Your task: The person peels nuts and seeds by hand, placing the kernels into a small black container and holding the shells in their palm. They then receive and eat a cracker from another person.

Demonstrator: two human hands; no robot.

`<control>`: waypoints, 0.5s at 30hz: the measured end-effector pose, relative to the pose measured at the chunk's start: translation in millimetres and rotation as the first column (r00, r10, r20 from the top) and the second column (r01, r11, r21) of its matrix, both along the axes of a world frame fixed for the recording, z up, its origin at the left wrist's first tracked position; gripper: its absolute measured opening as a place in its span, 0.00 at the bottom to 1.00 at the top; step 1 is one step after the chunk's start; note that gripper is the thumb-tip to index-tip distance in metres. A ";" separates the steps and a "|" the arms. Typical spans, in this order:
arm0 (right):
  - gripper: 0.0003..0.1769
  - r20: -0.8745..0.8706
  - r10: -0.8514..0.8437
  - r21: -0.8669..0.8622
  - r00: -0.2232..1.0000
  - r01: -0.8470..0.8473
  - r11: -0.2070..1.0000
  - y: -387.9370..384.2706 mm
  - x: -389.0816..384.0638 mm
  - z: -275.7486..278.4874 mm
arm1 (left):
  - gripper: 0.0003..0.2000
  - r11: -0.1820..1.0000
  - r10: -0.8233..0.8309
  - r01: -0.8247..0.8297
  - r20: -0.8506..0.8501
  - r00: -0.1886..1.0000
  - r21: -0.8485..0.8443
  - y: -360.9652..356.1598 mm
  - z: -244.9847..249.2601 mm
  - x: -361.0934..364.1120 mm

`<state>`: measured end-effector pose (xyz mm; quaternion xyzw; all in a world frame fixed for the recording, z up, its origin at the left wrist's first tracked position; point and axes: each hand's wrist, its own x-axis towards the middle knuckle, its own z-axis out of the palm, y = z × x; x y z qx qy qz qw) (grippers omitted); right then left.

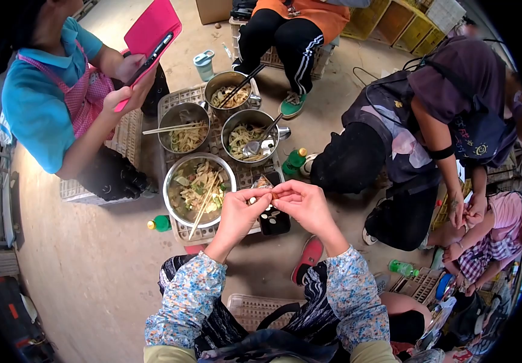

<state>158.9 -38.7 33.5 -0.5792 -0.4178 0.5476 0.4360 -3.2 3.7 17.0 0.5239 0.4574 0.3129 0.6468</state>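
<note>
My left hand [243,212] and my right hand [302,206] meet at the centre, fingertips pinched together around a small reddish-brown item [274,196]. Below them sits a black tray [275,225] holding small pale pieces. Left of my left hand is a large metal bowl [169,192] of food with chopsticks [203,206] across it. Three steel pots stand beyond: one pot [163,140] with pale chopsticks, one pot [224,140] with a spoon [252,148], and a farther pot [209,91] with dark chopsticks [243,86].
The vessels stand on an upturned plastic crate [179,233]. Green bottles [295,162] [161,224] and a cup [204,65] are nearby. At the left a person holds a pink-cased phone [152,51]. Another person sits opposite; others bend or sit at the right.
</note>
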 end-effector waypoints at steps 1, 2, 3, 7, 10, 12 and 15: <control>0.11 0.030 0.007 0.009 1.000 -0.008 1.000 -0.3 -1.3 1.1 | 0.09 0.999 -0.019 0.020 -0.042 0.999 0.037 0.3 0.1 -1.2; 0.11 0.029 0.009 0.007 1.000 -0.009 1.000 -0.6 -2.8 0.1 | 0.09 0.999 -0.017 0.019 -0.043 0.999 0.035 0.1 0.3 -2.0; 0.11 0.063 0.001 0.043 0.998 -0.004 0.999 -0.8 -4.1 -1.6 | 0.09 0.998 -0.017 0.021 -0.080 0.997 0.058 -0.2 0.6 -2.4; 0.11 0.116 -0.024 0.125 0.993 0.009 0.992 -1.8 -7.0 -7.2 | 0.08 0.980 0.032 0.003 -0.172 0.985 0.200 -3.7 -0.9 0.4; 0.10 0.239 -0.039 0.138 0.970 0.006 0.990 -4.1 -13.4 -2.3 | 0.09 0.963 0.029 0.036 -0.237 0.971 0.268 -4.5 2.2 -0.4; 0.10 0.181 -0.032 0.114 0.983 0.012 0.993 -4.0 -13.1 -4.6 | 0.09 0.970 0.039 0.014 -0.212 0.976 0.244 -4.3 2.7 -0.4; 0.09 0.033 -0.037 0.047 0.999 0.035 0.998 -3.3 -10.8 -9.0 | 0.09 0.977 0.058 -0.016 -0.194 0.979 0.212 -6.1 4.6 0.7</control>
